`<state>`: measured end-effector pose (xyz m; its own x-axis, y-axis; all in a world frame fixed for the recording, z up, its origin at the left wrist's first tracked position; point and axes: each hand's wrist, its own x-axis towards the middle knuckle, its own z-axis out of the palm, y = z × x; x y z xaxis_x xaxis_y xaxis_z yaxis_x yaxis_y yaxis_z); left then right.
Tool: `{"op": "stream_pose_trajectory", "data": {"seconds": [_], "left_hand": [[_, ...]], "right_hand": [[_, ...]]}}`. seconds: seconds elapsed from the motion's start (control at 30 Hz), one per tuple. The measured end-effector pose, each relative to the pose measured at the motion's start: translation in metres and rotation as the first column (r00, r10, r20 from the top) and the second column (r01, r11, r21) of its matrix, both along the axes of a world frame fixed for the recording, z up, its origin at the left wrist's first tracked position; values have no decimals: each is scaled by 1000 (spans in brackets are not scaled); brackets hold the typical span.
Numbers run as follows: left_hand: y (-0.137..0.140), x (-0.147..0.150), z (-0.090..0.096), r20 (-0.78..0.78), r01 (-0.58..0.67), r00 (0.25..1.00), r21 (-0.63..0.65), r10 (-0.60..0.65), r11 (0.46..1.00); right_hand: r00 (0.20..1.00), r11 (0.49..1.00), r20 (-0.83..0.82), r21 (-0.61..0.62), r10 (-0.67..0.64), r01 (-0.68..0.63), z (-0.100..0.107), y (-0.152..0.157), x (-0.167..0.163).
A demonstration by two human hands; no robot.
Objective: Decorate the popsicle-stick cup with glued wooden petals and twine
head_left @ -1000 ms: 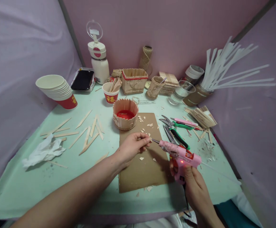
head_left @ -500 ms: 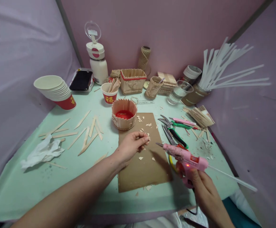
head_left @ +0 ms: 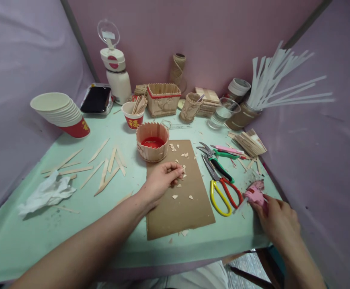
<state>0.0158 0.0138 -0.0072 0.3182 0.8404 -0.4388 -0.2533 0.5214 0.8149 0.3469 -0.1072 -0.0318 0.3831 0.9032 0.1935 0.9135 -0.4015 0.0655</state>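
Observation:
My left hand (head_left: 162,180) is closed in a pinch on a small wood chip (head_left: 183,170), just above the brown cardboard (head_left: 181,218). More pale wood chips (head_left: 175,196) lie scattered on that sheet. Behind the hand stands a round basket of wooden strips (head_left: 152,151) with a jagged rim and a red inside. At the table's right edge, my right hand (head_left: 279,218) has its fingers around the pink glue gun (head_left: 255,193), which rests low at the tabletop, its nozzle away from me. Part of the gun is hidden by the fingers.
Red- and yellow-handled scissors (head_left: 220,192) and green-handled pruning shears (head_left: 209,150) lie right of the cardboard. Loose wooden strips (head_left: 104,172) and a crumpled tissue (head_left: 50,192) are on the left. Paper cups (head_left: 62,114), a white bottle (head_left: 119,86) and a rectangular basket (head_left: 163,105) stand behind.
My right hand has carried the glue gun from over the cardboard to the right, down to the table edge, and turned it. My left hand keeps its pinch. The view has shifted slightly.

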Motion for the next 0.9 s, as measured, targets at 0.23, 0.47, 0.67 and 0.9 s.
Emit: {"op": "stream_pose_trajectory", "data": {"seconds": [0.23, 0.47, 0.67, 0.9], "left_hand": [[0, 0, 1, -13, -2, 1000, 35, 2, 999], [0, 1, 3, -28, -4, 1000, 61, 6, 998], [-1, 2, 0, -39, -8, 999, 70, 11, 998], [1, 2, 1, -71, -35, 997, 83, 41, 996]], "right_hand": [[786, 871, -377, 214, 491, -442, 60, 34, -89], [563, 765, -645, 52, 517, -642, 34, 52, -155], [583, 753, -651, -28, 486, -658, 32, 54, -158], [407, 858, -847, 106, 343, -502, 37, 74, -160]]}}
